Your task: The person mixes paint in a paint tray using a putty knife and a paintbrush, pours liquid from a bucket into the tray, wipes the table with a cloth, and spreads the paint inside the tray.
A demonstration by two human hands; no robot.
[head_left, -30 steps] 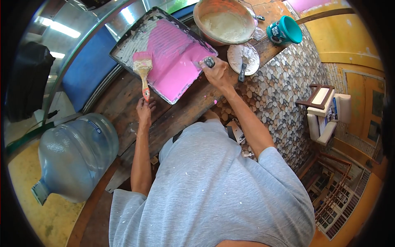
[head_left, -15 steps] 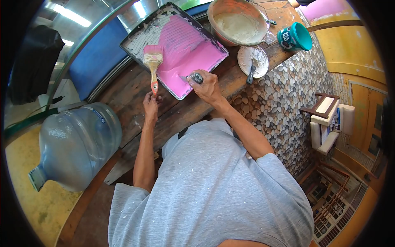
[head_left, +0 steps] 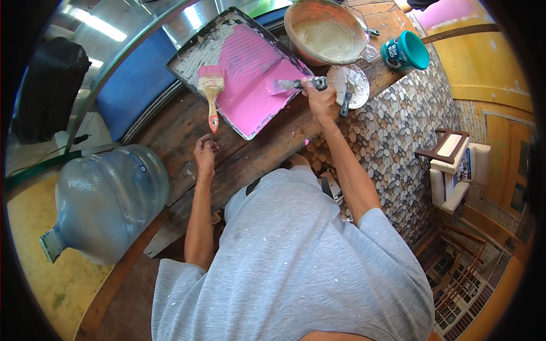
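Observation:
My right hand [head_left: 321, 101] is closed round the dark handle of a putty knife [head_left: 287, 85], whose blade lies over the pink paint at the right part of the paint tray [head_left: 250, 96]. A wide brush [head_left: 211, 88] with pink-stained bristles rests on the tray's near left edge, its handle end jutting over the wooden bench. Just below that handle end is my left hand [head_left: 206, 153], fingers curled and apart from the brush; whether anything is inside them is hidden.
Beyond the tray stands an orange basin [head_left: 293, 28] of pale paste. Right of it are a round white lid [head_left: 358, 91] with another knife and a teal bucket [head_left: 415, 51]. A large water bottle [head_left: 108, 199] lies at left. Another person's hand [head_left: 404, 5] shows at the top.
My left hand has let go of the brush handle and drawn slightly down. My right hand has swung up and right with the putty knife, whose blade now shows.

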